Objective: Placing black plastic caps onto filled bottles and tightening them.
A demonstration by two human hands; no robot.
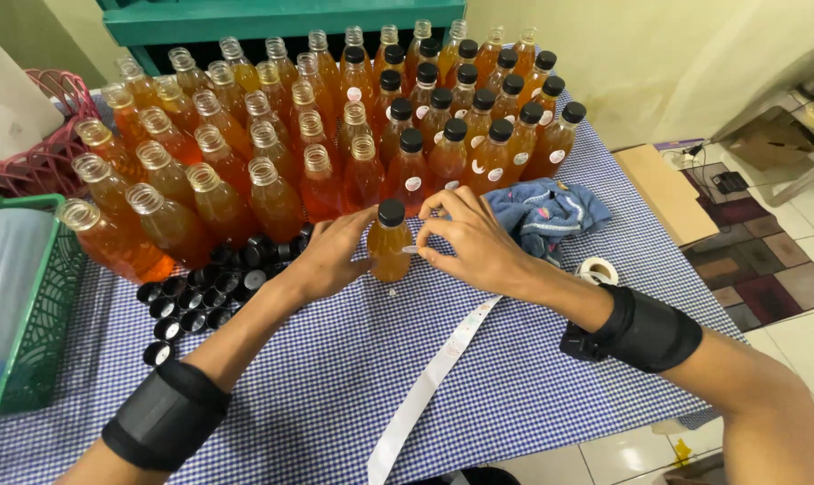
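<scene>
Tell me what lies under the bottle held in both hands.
The bottle stands on the blue checked cloth, left hand and right hand around it. Its base hides the spot beneath.

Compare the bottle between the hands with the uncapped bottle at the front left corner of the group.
The held bottle wears a black cap; the front-left bottle is open at its threaded neck. The held bottle stands alone, apart from the group, gripped by the left hand with the right hand at its side; the front-left bottle stands untouched beside the green basket. Both hold orange liquid.
</scene>
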